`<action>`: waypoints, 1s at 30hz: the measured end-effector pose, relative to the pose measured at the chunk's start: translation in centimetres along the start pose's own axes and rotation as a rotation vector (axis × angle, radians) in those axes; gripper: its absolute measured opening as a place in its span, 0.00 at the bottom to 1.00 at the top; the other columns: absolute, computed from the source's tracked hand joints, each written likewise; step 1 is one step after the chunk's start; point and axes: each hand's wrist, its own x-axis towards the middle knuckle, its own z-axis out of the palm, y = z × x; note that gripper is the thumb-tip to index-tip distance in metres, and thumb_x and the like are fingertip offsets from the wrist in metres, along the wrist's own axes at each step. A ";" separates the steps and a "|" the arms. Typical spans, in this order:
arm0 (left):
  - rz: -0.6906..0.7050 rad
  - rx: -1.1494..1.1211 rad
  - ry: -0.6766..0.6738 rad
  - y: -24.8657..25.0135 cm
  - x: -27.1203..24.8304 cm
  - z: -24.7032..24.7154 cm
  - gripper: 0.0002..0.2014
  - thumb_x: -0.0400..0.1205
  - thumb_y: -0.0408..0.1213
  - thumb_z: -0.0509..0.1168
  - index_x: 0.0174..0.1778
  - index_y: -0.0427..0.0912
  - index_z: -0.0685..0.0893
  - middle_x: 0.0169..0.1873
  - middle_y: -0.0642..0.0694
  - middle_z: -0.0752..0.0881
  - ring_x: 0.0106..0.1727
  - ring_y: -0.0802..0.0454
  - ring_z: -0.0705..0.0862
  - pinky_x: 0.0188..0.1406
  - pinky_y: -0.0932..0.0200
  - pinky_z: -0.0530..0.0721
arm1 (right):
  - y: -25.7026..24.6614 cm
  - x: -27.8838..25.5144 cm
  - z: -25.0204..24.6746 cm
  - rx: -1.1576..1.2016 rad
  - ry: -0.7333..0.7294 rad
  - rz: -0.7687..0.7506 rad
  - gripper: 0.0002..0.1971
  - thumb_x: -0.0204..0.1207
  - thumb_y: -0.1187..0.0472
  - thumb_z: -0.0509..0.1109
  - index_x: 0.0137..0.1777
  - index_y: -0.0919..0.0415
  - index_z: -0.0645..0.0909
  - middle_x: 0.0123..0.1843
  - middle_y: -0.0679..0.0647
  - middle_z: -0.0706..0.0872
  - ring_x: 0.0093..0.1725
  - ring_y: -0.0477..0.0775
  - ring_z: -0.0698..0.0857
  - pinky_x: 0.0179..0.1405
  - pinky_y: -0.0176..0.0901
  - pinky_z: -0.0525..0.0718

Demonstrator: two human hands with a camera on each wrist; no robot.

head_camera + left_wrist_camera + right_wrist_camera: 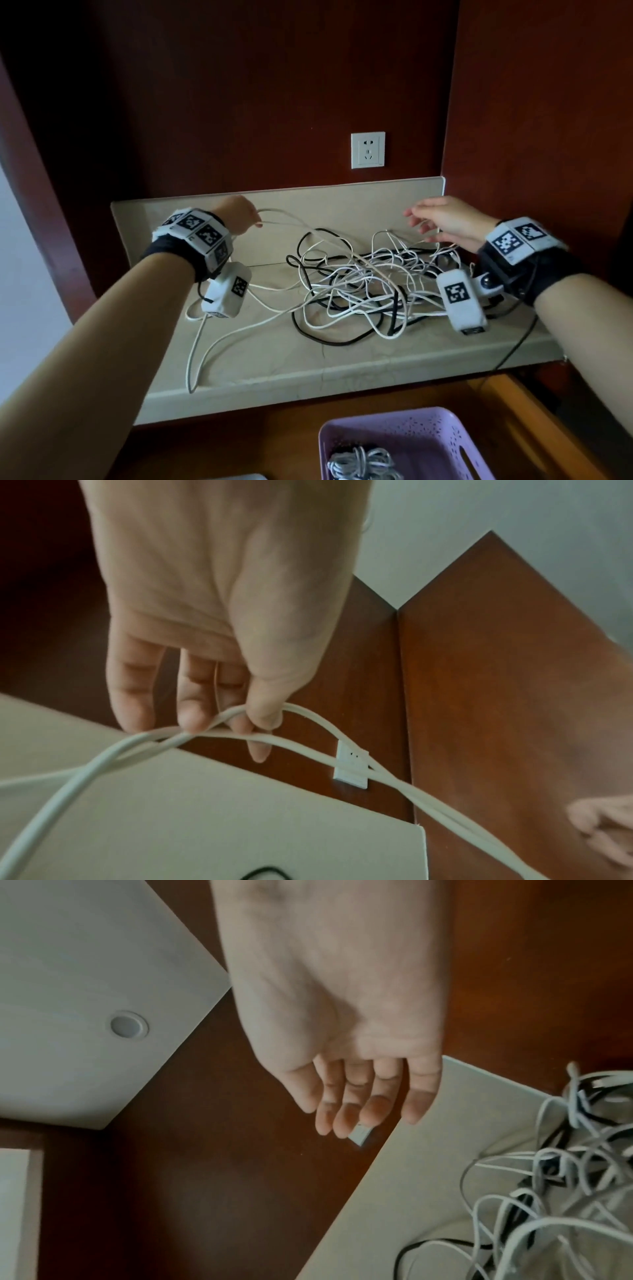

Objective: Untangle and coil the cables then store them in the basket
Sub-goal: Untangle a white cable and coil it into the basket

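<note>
One coiled bundle of pale grey cable point(363, 464) already lies in the lilac perforated plastic basket point(442, 431), at 6 o'clock in the head view, below the front edge of the beige stone-look surface point(274, 373). That appears to be the only finished part of the job.

Most of the work seems to remain. A large tangle of thin white and black cables point(359, 291) sprawls across the middle and 3 o'clock side of the surface, its loops crossing over one another. Several white strands trail out toward 8 o'clock, one reaching the front edge.

The left hand point(239, 217), raised at 10 o'clock, pinches a doubled white cable strand point(308, 739) between thumb and fingers, lifting it clear of the pile so it runs down into the tangle. The right hand point(445, 219), at 2 o'clock, hovers above the heap with fingers loosely spread and holds nothing.

A white wall socket point(368, 150) sits on the dark red-brown panel at 12 o'clock.

Judging by this, untangling is at an early stage; separating, coiling and storing the rest lie ahead.
</note>
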 end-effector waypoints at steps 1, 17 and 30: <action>0.025 0.025 -0.044 -0.1 -0.2 0.4 0.14 0.86 0.32 0.58 0.63 0.32 0.82 0.65 0.35 0.81 0.67 0.40 0.78 0.47 0.67 0.75 | 0.4 -0.1 -0.3 -0.032 -0.011 0.027 0.09 0.83 0.65 0.59 0.46 0.58 0.80 0.41 0.52 0.80 0.34 0.46 0.75 0.34 0.36 0.75; 0.187 0.161 -0.253 2.3 1.0 7.9 0.18 0.85 0.33 0.57 0.71 0.43 0.77 0.72 0.37 0.71 0.70 0.39 0.74 0.68 0.54 0.73 | 8.0 1.1 2.5 -0.266 -0.104 0.417 0.19 0.82 0.56 0.64 0.67 0.68 0.74 0.63 0.59 0.80 0.67 0.58 0.78 0.58 0.51 0.78; 0.310 0.175 -0.302 2.2 2.0 9.6 0.24 0.86 0.52 0.53 0.79 0.52 0.65 0.73 0.37 0.66 0.76 0.36 0.64 0.76 0.39 0.63 | -0.6 4.9 -0.5 0.246 0.131 0.070 0.07 0.81 0.72 0.60 0.49 0.72 0.80 0.37 0.56 0.79 0.31 0.47 0.74 0.31 0.36 0.77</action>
